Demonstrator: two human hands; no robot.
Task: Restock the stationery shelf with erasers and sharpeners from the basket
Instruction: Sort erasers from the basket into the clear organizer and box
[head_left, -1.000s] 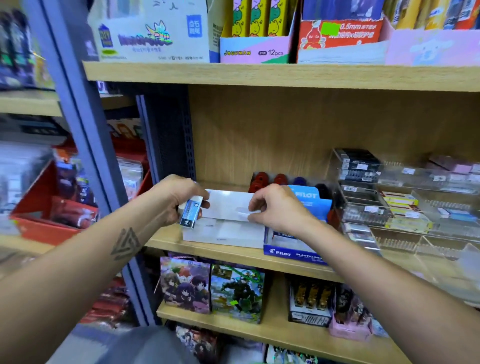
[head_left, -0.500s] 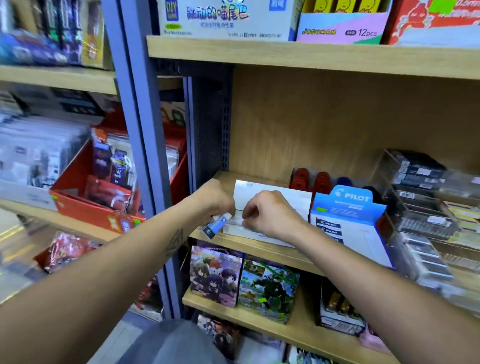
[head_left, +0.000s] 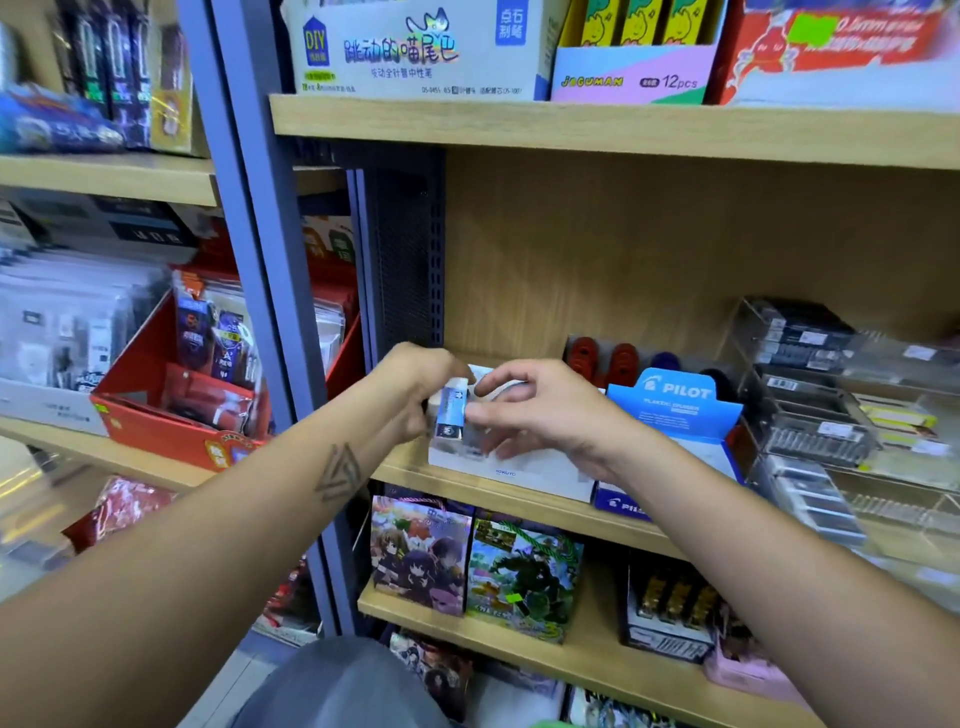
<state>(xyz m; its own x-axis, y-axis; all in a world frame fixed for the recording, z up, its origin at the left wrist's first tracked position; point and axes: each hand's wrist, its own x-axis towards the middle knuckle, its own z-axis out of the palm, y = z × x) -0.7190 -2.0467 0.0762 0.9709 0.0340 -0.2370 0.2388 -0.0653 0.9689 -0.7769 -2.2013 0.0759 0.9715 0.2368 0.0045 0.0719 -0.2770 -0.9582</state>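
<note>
Head view: left hand (head_left: 410, 387) grip pinches eraser (head_left: 451, 413); right hand (head_left: 540, 410) fingers spread, released.

Open air is left between the middle shelf board (head_left: 519, 499) and the upper shelf board (head_left: 623, 130), above the white box (head_left: 519, 467). Passage to the left is blocked by the grey upright (head_left: 260, 312). The right is closed off by the blue Pilot box (head_left: 675, 415) and clear trays (head_left: 810, 405).
</note>
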